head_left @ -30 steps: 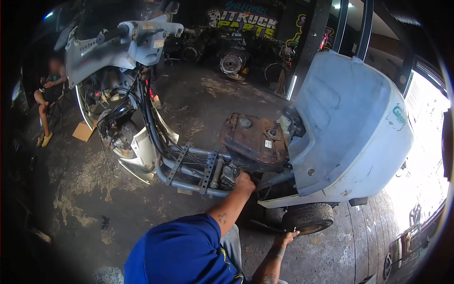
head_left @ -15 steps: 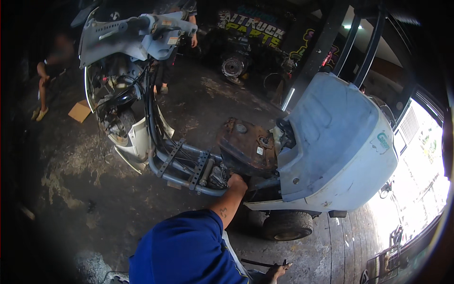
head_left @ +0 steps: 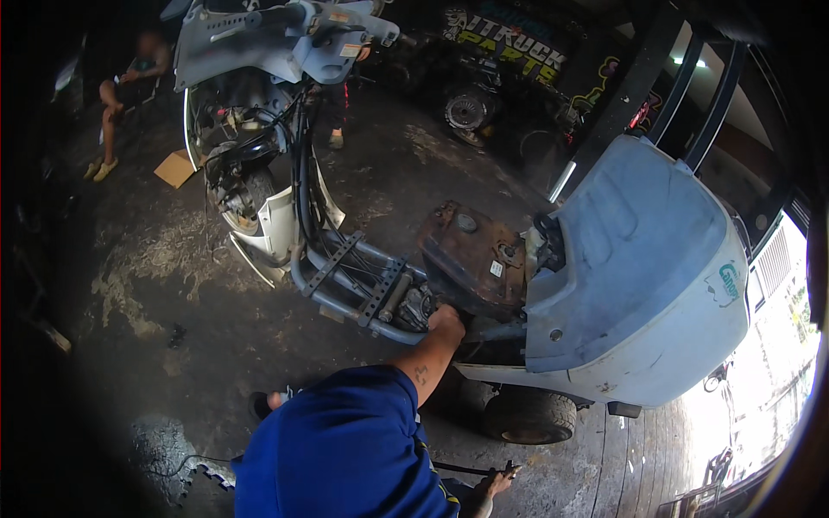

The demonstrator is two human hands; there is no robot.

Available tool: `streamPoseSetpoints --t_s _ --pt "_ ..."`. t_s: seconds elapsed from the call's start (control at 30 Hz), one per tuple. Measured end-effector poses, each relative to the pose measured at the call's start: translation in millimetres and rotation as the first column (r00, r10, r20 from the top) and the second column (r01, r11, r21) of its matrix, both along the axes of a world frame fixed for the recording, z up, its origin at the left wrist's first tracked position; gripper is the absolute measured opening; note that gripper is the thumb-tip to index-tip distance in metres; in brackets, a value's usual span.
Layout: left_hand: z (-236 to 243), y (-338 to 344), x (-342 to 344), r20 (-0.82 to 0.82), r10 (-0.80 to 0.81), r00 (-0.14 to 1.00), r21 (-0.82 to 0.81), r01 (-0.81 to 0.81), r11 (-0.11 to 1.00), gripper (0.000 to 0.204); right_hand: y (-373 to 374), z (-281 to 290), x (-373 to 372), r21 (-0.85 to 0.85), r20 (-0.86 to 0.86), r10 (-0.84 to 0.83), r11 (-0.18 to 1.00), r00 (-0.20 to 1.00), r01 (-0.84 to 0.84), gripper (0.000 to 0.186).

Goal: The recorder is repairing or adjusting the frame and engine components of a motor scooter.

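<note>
My left hand (head_left: 446,321) reaches into the frame of a stripped small vehicle, beside a grey metal engine part (head_left: 419,304) and just below the rusty brown fuel tank (head_left: 473,257). Its fingers are hidden down in the gap, so what they touch does not show. A blue sleeve covers the upper arm. At the lower edge my right hand (head_left: 496,483) is closed around a thin dark rod-like tool (head_left: 458,469), whose exact kind I cannot make out. Grey frame tubes (head_left: 341,306) with perforated cross strips run left from the engine part.
A pale blue-grey body shell (head_left: 639,268) covers the vehicle's right end, above a black tyre (head_left: 531,414). The front panel (head_left: 259,43) rises at upper left. A person (head_left: 142,69) sits at far left near a cardboard piece (head_left: 177,169); another person's legs (head_left: 332,112) stand behind the front panel.
My view has swung, so the vehicle appears farther right and a foot shows beside the blue sleeve. My left hand stays by the engine part; my right hand still holds the tool.
</note>
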State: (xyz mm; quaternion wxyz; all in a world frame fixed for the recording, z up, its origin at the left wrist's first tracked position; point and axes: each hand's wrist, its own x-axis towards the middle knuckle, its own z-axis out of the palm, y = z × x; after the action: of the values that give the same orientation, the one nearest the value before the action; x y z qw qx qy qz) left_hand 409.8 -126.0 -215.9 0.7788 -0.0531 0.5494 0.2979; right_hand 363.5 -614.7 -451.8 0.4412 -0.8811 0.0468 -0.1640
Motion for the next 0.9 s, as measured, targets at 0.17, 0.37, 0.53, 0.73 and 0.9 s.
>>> streamPoseSetpoints --t_s 0.17,0.37,0.53,0.73,0.9 --pt "3.0 6.8 -2.2 -0.116 -0.125 0.985 0.025 0.128 0.991 0.044 5.7 -11.4 12.9 0.000 -0.009 -0.003 1.000 1.000 0.003 0.057" --pt "-34.3 21.6 3.4 0.095 -0.093 0.991 0.135 0.079 0.988 0.036 -5.9 -61.7 36.8 0.110 -0.136 0.109 0.989 0.985 -0.094 0.067" --pt "-54.9 19.0 12.4 -0.112 -0.247 0.962 0.277 0.269 0.922 0.033 37.1 -20.6 6.9 -0.017 0.183 0.016 1.000 0.983 -0.013 0.045" --pt "-92.4 51.7 -3.9 -0.987 -0.122 0.101 0.121 0.978 -0.169 0.043 46.4 -26.0 20.4 -0.054 0.179 0.134 0.991 0.975 -0.126 0.065" --pt "3.8 13.9 -37.4 -0.997 -0.066 -0.043 -0.023 0.959 -0.283 0.043 68.3 63.3 -2.6 0.423 -0.234 -0.129 0.879 0.964 0.220 0.065"
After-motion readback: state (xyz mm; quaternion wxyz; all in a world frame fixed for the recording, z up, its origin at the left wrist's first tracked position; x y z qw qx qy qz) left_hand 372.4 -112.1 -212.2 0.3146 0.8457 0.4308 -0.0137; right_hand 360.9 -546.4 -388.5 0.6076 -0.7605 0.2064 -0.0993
